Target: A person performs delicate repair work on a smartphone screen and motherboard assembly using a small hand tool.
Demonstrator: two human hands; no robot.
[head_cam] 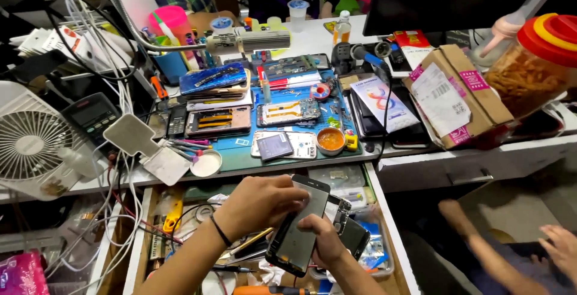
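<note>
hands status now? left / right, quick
Left hand: closed over the top edge of the phone screen panel.
Right hand: closed on the same panel's lower right side, thumb on its face.

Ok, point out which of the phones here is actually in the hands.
The dark-screened phone over the open drawer, held between the left hand and right hand. The opened phones on the blue mat lie flat, untouched.

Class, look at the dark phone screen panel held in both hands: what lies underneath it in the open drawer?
Under the dark phone screen panel lie another dark phone body, a clear plastic tray and loose tools. The left hand, right hand and panel cover the rest.
</note>
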